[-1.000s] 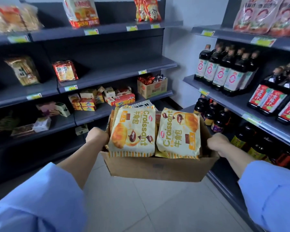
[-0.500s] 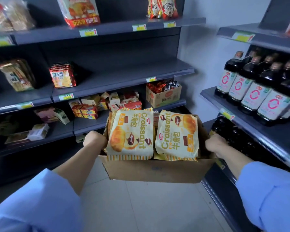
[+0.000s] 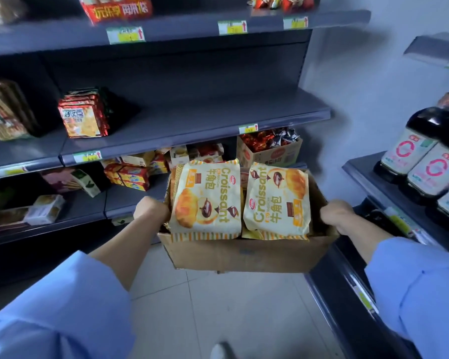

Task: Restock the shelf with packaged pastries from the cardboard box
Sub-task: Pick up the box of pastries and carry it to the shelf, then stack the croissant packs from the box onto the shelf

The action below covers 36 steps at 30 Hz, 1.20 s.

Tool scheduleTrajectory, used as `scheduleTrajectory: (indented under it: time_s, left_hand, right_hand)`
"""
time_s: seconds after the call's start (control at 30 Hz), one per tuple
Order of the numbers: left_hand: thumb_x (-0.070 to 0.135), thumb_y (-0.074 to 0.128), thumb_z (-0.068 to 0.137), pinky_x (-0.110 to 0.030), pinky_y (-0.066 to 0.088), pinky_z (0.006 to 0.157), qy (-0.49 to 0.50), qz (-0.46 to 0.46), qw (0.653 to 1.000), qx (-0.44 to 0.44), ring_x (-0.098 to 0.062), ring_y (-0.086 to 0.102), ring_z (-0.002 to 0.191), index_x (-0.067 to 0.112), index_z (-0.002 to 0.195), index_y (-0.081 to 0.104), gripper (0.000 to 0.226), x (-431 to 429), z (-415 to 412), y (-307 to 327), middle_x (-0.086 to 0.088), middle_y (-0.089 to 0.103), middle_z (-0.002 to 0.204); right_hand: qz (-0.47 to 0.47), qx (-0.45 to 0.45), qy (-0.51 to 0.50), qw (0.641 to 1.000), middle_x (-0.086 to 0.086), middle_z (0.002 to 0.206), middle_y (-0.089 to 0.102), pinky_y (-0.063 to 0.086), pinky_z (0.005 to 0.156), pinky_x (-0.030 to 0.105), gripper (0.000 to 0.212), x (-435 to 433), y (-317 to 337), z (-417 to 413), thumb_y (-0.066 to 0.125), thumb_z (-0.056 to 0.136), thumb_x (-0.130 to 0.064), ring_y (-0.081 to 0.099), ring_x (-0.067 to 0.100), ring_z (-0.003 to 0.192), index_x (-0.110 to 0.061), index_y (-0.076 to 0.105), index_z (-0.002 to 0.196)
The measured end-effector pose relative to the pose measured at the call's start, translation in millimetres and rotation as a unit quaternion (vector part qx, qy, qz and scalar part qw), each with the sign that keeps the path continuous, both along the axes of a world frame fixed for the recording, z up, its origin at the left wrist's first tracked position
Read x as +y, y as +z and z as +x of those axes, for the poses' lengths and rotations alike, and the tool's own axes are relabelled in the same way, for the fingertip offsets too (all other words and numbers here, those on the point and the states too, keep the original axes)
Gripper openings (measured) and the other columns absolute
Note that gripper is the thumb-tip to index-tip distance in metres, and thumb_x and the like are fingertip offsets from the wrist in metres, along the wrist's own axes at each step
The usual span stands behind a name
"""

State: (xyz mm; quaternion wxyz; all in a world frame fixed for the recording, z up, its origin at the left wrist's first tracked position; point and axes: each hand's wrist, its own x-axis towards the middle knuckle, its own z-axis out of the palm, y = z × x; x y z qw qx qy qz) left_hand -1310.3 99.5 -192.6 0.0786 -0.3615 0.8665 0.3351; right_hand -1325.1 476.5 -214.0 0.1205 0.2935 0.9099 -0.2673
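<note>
I carry a brown cardboard box (image 3: 246, 255) at chest height in front of me. My left hand (image 3: 151, 211) grips its left side and my right hand (image 3: 335, 213) grips its right side. Two yellow croissant packs lie on top of the load, one on the left (image 3: 205, 200) and one on the right (image 3: 278, 203), with more packs under them. Straight ahead is the grey middle shelf (image 3: 218, 112), bare on its right half, with a stack of red cracker packs (image 3: 83, 115) at its left.
A lower shelf holds small snack boxes (image 3: 132, 172) and an open carton of wrapped candies (image 3: 270, 149). At the right stands a second rack with dark sauce bottles (image 3: 425, 161). A pale wall corner lies between the racks. Tiled floor (image 3: 218, 307) is below.
I have moved closer to the left rack and turned toward it. The shelves look larger and the bottle rack has slid toward the right edge. Both hands keep their grip on the box.
</note>
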Motion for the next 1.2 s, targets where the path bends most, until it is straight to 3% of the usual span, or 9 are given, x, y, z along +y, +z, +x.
scheduleTrajectory:
  time_s: [0.1,0.23,0.4,0.47,0.57,0.63,0.77,0.93,1.2]
  left_hand:
    - [0.014,0.053,0.093,-0.029,0.045,0.052,0.001,-0.009,1.0,-0.01,-0.023,0.053,0.055,0.003,0.06,0.046,0.035,0,-40,-9,-0.011,0.054,0.065]
    - [0.015,0.052,0.094,-0.029,0.044,0.052,0.012,-0.007,0.999,-0.035,-0.026,0.061,0.066,0.003,0.06,0.045,0.037,3,-87,-22,-0.012,0.057,0.072]
    - [0.018,0.057,0.091,-0.034,0.05,0.066,0.074,0.025,0.997,-0.029,-0.035,0.069,0.088,-0.002,0.072,0.057,0.028,17,-133,-47,-0.02,0.066,0.09]
    - [0.021,0.056,0.092,-0.033,0.049,0.067,0.08,0.021,0.996,-0.032,-0.034,0.068,0.086,-0.003,0.083,0.062,0.027,24,-151,-58,-0.019,0.067,0.092]
    - [0.023,0.054,0.092,-0.031,0.046,0.065,0.097,0.008,0.994,-0.052,-0.028,0.058,0.073,0.0,0.071,0.058,0.03,30,-170,-79,-0.015,0.064,0.086]
    - [0.024,0.052,0.092,-0.029,0.045,0.064,0.112,0.01,0.992,-0.063,-0.027,0.056,0.07,0.002,0.079,0.062,0.027,34,-180,-93,-0.011,0.06,0.08]
    - [0.02,0.055,0.088,-0.035,0.059,0.07,0.178,0.056,0.98,-0.064,-0.029,0.065,0.066,0.001,0.075,0.066,0.025,32,-203,-116,-0.012,0.063,0.066]
    - [0.025,0.058,0.085,-0.045,0.06,0.079,0.192,0.067,0.977,-0.062,-0.035,0.071,0.081,0.0,0.081,0.072,0.029,18,-233,-153,-0.019,0.073,0.088]
    - [0.022,0.055,0.087,-0.04,0.06,0.075,0.181,0.048,0.98,-0.061,-0.036,0.07,0.078,0.005,0.078,0.072,0.026,9,-258,-186,-0.016,0.071,0.081]
  right_hand:
    - [0.004,-0.009,-0.002,1.0,0.017,0.086,0.053,0.044,0.059,0.031,0.015,-2,-7,-38,0.044,0.089,-0.006,0.055,0.032,0.081,0.002,0.056,0.096]
    - [0.003,-0.022,-0.007,1.0,0.015,0.083,0.054,0.046,0.065,0.032,0.025,0,-21,-88,0.045,0.091,-0.007,0.055,0.032,0.082,0.005,0.058,0.108]
    - [-0.002,-0.024,0.011,1.0,0.023,0.112,0.062,0.051,0.075,0.036,0.026,6,-44,-157,0.046,0.09,-0.004,0.061,0.037,0.098,0.007,0.059,0.111]
    - [0.008,-0.03,0.022,0.999,0.025,0.113,0.063,0.05,0.074,0.035,0.027,10,-56,-183,0.047,0.09,-0.004,0.062,0.039,0.102,0.008,0.06,0.11]
    - [0.016,-0.046,0.035,0.998,0.025,0.114,0.063,0.044,0.069,0.029,0.028,14,-73,-215,0.046,0.091,-0.005,0.062,0.038,0.103,0.009,0.06,0.111]
    - [0.006,-0.051,0.037,0.998,0.025,0.112,0.063,0.046,0.069,0.031,0.027,14,-86,-236,0.045,0.091,-0.005,0.062,0.038,0.1,0.007,0.061,0.11]
    - [0.001,-0.063,0.05,0.997,0.024,0.112,0.064,0.046,0.069,0.03,0.027,8,-110,-273,0.045,0.091,-0.005,0.063,0.037,0.099,0.003,0.063,0.11]
    - [0.004,-0.077,0.059,0.995,0.025,0.115,0.063,0.044,0.07,0.029,0.026,-4,-136,-309,0.046,0.09,-0.003,0.062,0.038,0.103,0.003,0.063,0.109]
    - [-0.006,-0.084,0.039,0.996,0.025,0.114,0.063,0.044,0.074,0.031,0.027,-21,-178,-337,0.043,0.093,-0.004,0.062,0.039,0.102,0.001,0.064,0.109]
